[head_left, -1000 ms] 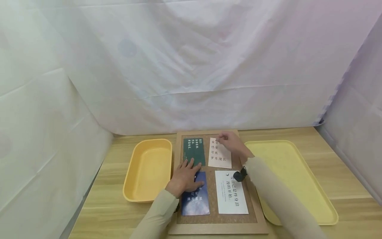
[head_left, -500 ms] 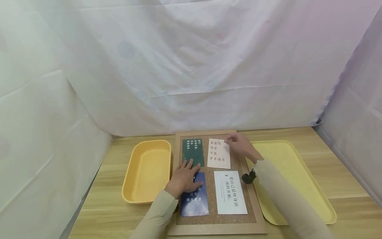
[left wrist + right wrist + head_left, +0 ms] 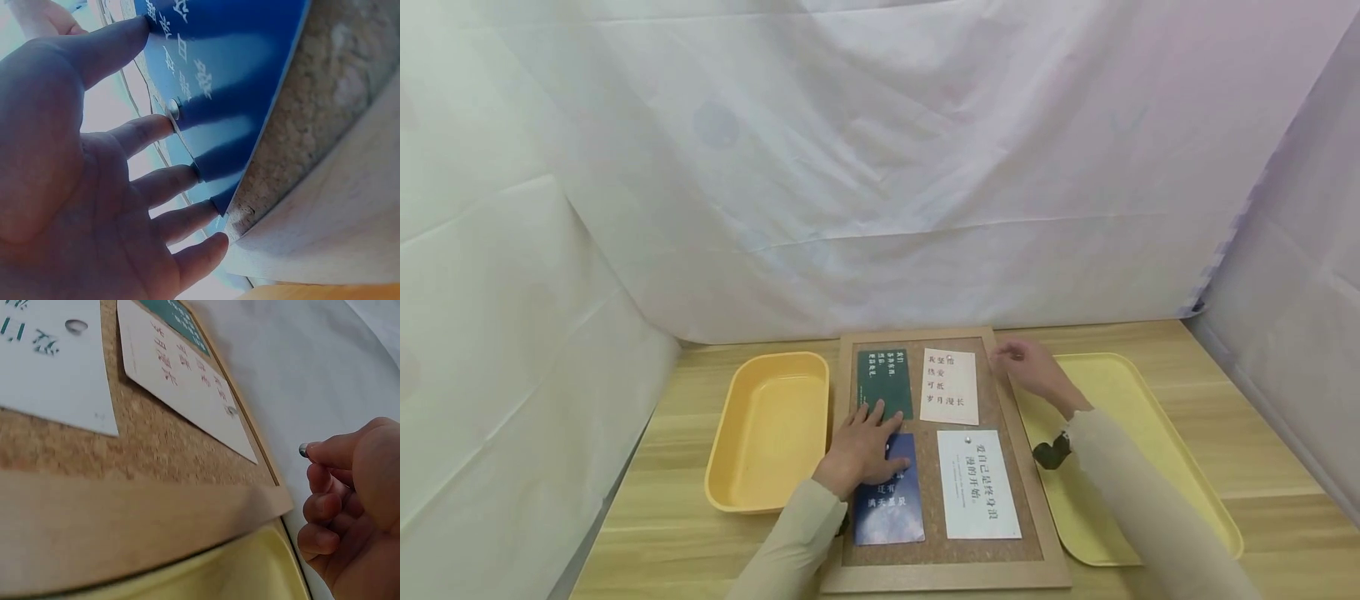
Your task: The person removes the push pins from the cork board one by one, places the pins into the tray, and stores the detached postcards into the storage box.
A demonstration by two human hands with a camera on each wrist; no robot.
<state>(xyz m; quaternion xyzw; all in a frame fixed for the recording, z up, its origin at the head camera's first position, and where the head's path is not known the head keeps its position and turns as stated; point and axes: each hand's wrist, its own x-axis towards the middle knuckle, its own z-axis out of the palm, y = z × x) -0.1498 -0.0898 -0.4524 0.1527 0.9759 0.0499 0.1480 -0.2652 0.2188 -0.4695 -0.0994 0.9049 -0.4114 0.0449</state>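
Note:
My left hand rests with spread fingers across the top of the blue card and the lower edge of the green card. In the left wrist view, a silver thumbtack sits in the blue card by a fingertip. My right hand is over the right side of the corkboard frame, beside the cream card. Its thumb and finger pinch a small silver thumbtack. One silver tack is in the cream card, another in the white card.
The wood-framed corkboard lies on the wooden table. An orange-yellow bin stands on its left. At its right lies a pale yellow tray. White cloth hangs behind and at both sides.
My right hand has drawn away rightward from the top of the cream card, uncovering the tack there, and is now at the board's edge. My left hand stays in place.

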